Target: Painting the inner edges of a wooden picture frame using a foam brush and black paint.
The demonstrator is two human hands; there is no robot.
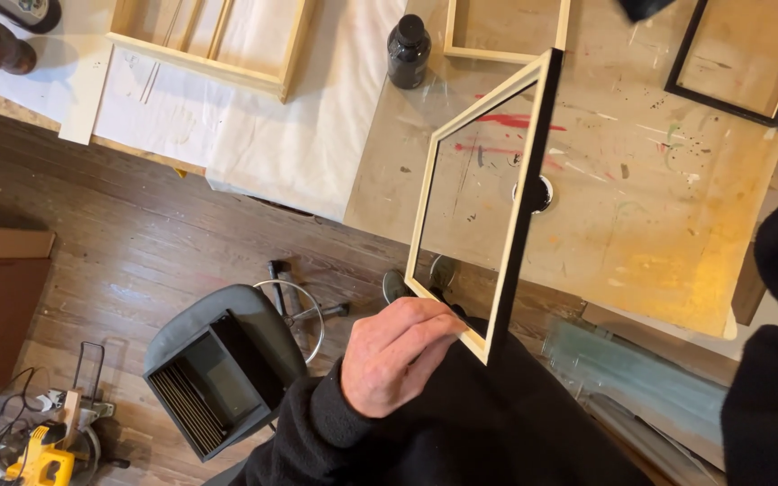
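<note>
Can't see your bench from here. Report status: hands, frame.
Left hand grips wooden frame at its bottom corner. Frame tilted up over paint-stained table. Right hand out of view. Black bottle beyond, apart.

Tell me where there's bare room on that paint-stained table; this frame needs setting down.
The left hand holds the wooden frame. Bare table lies right of it, below the black frame. Crowded at the far edge: dark bottle and another pale frame.
</note>
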